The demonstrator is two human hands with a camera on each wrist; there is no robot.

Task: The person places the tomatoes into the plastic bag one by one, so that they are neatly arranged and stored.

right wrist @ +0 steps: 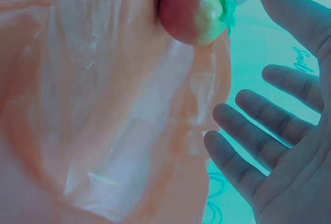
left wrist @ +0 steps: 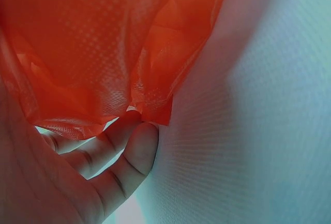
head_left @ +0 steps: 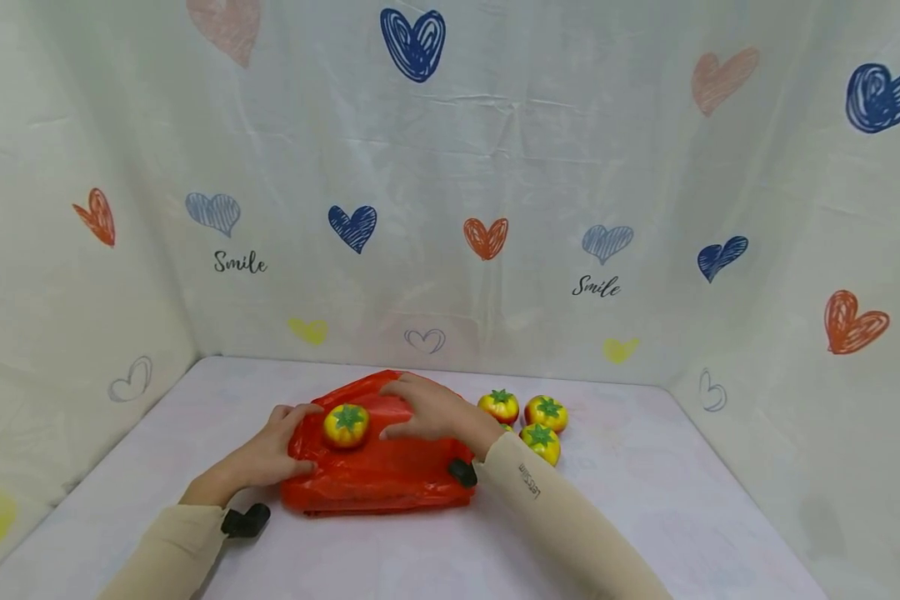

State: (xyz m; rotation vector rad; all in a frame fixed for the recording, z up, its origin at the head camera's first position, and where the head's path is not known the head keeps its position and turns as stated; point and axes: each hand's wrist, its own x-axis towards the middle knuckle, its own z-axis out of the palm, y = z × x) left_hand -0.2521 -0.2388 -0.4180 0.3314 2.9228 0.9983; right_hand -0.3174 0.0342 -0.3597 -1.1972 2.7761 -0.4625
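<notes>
Behind right hand (head_left: 431, 410), red bag (head_left: 390, 479) partly hidden

Both sleeved forearms (head_left: 573, 512) reach forward, angled inward; the left hand (head_left: 273, 447) curves gently; the right hand (head_left: 431, 408) spreads its fingers, thumb apart.

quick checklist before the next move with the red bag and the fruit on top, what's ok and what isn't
1. Fruit lying on top of the red bag: ok.
2. Left hand touching the bag's left edge: ok.
3. Right hand free: ok, fingers spread, holding nothing.
4. Other fruits all fully visible: not ok, the right arm partly hides one.
5. Bag's mouth open: cannot tell.
</notes>
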